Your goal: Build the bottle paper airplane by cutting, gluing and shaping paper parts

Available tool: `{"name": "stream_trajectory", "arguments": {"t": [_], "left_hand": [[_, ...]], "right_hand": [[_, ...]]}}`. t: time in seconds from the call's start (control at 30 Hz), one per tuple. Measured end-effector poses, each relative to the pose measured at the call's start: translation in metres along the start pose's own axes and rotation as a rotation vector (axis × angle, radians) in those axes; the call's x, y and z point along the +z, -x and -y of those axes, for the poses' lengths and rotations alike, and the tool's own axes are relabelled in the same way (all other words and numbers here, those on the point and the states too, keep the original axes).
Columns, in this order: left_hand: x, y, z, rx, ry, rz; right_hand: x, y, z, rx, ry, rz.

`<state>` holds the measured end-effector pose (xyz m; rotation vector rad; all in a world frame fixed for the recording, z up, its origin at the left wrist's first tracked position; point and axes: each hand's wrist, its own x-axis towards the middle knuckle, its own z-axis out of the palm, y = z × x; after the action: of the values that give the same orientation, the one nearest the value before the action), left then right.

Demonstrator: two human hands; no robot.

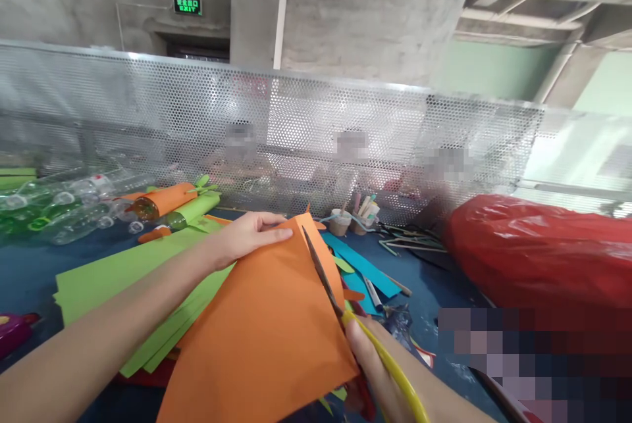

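A large sheet of orange paper fills the middle of the view, tilted up off the table. My left hand grips its upper edge, thumb on the near face and fingers behind. On the right, my right hand is closed around the yellow handle of a pair of scissors. One dark blade lies along the near face of the orange paper close to its right edge; the other blade is hidden behind. Under the orange paper, sheets of light green paper are fanned out to the left.
Plastic bottles lie at the left, near an orange-wrapped bottle. Blue paper strips, cups of pens and thin sticks are behind the sheet. A red plastic bag bulges at right. A perforated metal screen stands behind the table.
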<state>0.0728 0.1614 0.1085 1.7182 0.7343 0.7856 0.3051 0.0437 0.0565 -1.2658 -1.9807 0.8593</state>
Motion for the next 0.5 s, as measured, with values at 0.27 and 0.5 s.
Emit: {"name": "stream_trajectory", "arguments": {"t": [0.27,0.5], "left_hand": [[0.001,-0.007,0.015,-0.108,-0.127,-0.069],[0.006,-0.006,0.009,-0.085,-0.175,-0.104]], "right_hand": [[-0.005,-0.004,-0.005,0.081,-0.097,0.072],[-0.004,-0.001,-0.008,0.029,-0.018,0.033]]}}
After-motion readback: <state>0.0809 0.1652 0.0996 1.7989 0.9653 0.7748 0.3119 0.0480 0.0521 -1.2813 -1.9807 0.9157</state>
